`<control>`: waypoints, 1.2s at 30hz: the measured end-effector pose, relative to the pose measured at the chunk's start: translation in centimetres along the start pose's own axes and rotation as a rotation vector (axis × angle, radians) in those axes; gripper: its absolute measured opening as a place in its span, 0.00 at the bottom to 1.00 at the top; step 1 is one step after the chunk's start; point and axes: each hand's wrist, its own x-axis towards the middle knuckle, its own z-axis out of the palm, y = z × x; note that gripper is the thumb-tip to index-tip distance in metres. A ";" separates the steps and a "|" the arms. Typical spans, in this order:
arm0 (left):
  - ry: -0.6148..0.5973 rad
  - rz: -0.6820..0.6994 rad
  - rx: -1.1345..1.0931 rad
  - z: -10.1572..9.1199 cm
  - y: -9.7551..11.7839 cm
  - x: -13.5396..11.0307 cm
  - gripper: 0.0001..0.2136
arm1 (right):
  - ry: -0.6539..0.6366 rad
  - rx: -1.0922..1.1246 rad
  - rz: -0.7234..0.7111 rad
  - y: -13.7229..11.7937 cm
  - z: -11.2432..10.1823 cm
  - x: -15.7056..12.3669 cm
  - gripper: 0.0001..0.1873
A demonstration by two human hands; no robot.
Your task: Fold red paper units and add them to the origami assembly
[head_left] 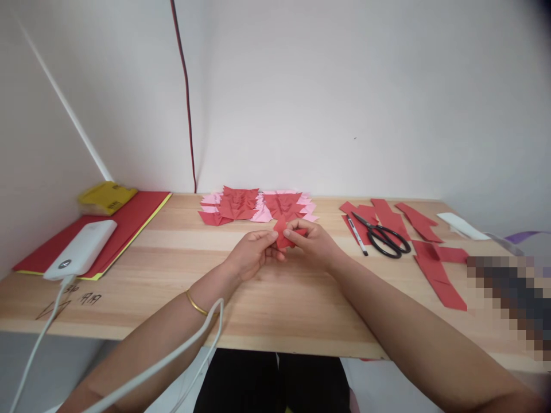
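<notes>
Between both hands, above the middle of the wooden table, is a small piece of folded red paper (281, 228). My left hand (257, 249) pinches its left side between thumb and fingers. On the other side my right hand (312, 241) grips it, thumb pressed on the paper near its centre. A gold bangle (196, 303) circles my left wrist. Just beyond the hands, rows of folded red paper pieces (239, 205) and pink ones (262, 211) lie close together, with pointed ends. The fingers partly cover the paper being held.
Black-handled scissors (382, 236), a pen (358, 235) and red paper strips (441, 281) lie on the right. A white power bank (81, 249) with a cable rests on red sheets (129, 221) at left, near a yellow packet (107, 198). The cable crosses my left forearm.
</notes>
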 end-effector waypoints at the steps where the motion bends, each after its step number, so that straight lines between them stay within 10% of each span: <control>1: -0.003 -0.010 -0.020 0.0 0.1 0.0 0.14 | -0.003 0.006 -0.005 -0.1 -0.1 0.0 0.12; 36: 0.017 -0.069 -0.103 -0.1 0.2 -0.2 0.06 | 0.048 -0.009 -0.031 0.6 -0.5 0.2 0.13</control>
